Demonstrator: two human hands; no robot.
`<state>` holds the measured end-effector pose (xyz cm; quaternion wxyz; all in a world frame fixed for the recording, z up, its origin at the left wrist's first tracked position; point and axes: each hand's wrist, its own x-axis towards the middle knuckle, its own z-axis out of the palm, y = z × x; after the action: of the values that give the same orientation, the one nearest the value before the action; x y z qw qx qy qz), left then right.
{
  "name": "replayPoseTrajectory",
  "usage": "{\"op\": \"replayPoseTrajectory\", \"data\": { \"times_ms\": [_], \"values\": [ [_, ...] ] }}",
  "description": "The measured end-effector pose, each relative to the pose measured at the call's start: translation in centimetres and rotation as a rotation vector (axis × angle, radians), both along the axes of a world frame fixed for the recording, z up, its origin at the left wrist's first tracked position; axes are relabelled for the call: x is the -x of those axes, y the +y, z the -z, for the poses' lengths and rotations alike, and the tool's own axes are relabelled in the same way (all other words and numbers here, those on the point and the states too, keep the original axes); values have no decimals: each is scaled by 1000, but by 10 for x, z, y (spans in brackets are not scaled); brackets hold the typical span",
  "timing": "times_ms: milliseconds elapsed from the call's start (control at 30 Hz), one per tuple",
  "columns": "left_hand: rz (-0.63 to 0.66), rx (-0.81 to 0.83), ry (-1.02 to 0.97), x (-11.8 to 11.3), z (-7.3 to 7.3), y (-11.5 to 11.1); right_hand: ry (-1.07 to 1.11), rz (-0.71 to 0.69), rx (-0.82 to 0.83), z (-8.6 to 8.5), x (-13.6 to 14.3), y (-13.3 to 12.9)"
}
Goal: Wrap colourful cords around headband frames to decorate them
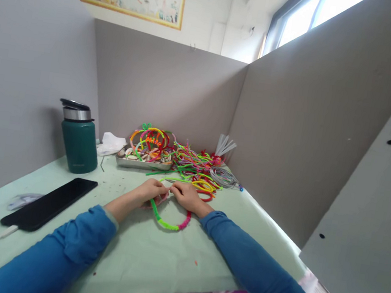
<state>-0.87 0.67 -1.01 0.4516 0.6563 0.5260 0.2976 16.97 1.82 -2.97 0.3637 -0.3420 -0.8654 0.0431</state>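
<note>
Above the middle of the table, a fuzzy pipe-cleaner hoop (168, 226) in green, yellow-green and magenta hangs in a curve below both hands. My left hand (151, 192) pinches it at the upper left, with a bit of pale pink material by the fingers. My right hand (186, 197) is closed at the top of the hoop, its fingertips almost meeting the left ones. The exact spot between the fingertips is hidden. Just beyond my right hand lie yellow pipe-cleaner loops (204, 186) and a red loop (206, 196).
A metal tray (144, 164) with small pieces and finished colourful hoops stands at the back. Beside it are a pile of pipe cleaners (195, 161) and coiled grey bands (225, 177). At left stand a green bottle (79, 145) and a phone (51, 203) on its cable. Grey partitions (169, 80) enclose the table.
</note>
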Motion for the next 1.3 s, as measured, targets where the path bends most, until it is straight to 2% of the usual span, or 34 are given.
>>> {"op": "replayPoseTrajectory", "data": {
  "times_ms": [133, 367, 500, 633, 933, 1167, 1300],
  "values": [
    [100, -88, 115, 2, 0, 1, -3, 17, 8, 0, 0, 1],
    [17, -521, 499, 4, -5, 2, -28, 12, -1, -2, 0, 0],
    [7, -622, 610, 3, -8, -2, -32, 4, -2, -2, 0, 1],
    [-12, -680, 624, 2, -10, -6, -31, 5, -2, -2, 0, 1],
    [-9, -690, 660, 0, -13, -11, -28, 5, 3, -1, 0, 1],
    [-2, -592, 498, 0, -9, -7, -38, 1, 3, -2, 1, 0],
    [-6, -468, 373, 1, -7, -2, -53, 5, -8, -3, 1, -2]
  ]
}}
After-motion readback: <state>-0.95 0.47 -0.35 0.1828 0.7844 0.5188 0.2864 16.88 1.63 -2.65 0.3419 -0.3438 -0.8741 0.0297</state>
